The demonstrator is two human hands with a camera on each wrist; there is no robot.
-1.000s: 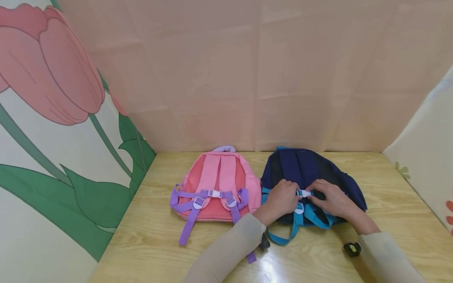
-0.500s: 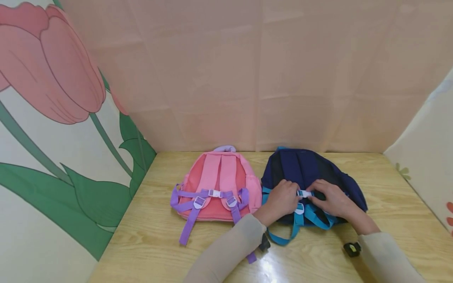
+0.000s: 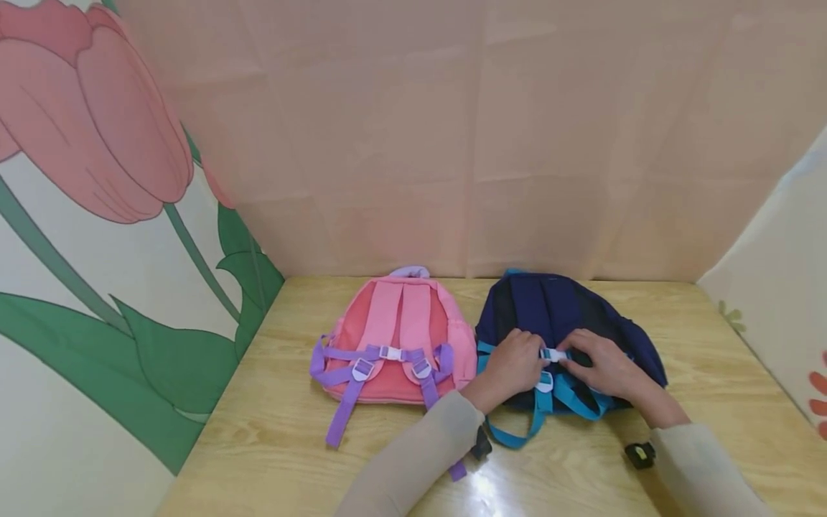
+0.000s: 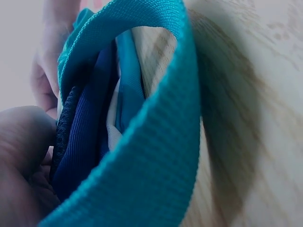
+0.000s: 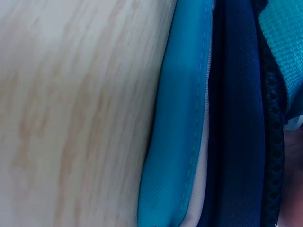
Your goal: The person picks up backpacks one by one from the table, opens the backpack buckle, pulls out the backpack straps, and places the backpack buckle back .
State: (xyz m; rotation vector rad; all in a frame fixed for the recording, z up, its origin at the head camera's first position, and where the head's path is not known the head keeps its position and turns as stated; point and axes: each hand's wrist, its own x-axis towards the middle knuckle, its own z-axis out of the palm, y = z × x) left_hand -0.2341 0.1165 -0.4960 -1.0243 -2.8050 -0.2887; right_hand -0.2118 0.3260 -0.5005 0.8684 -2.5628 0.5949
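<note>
A navy backpack (image 3: 545, 301) with turquoise straps lies on the table, its shoulder-strap side up. Across it runs a chest strap with a white side-release buckle (image 3: 553, 354). My left hand (image 3: 513, 365) pinches the buckle's left end, and my right hand (image 3: 604, 365) pinches its right end between thumb and fingers. The buckle's two parts sit together in line. Below it shows a white strap adjuster (image 3: 545, 382). In the left wrist view a turquoise webbing loop (image 4: 156, 142) fills the foreground, partly hiding the hands. The right wrist view shows mostly the bag's turquoise edge (image 5: 180, 118).
A pink backpack (image 3: 381, 301) with purple straps lies close on the left, its own white buckle (image 3: 390, 353) fastened. The left forearm crosses one purple strap. Dark wrist-worn devices (image 3: 639, 454) show beneath the sleeves. A beige sheet (image 3: 400, 143) stands behind the wooden table (image 3: 258, 431).
Both hands stay at the white buckle with hardly any movement. The head view has shifted very slightly.
</note>
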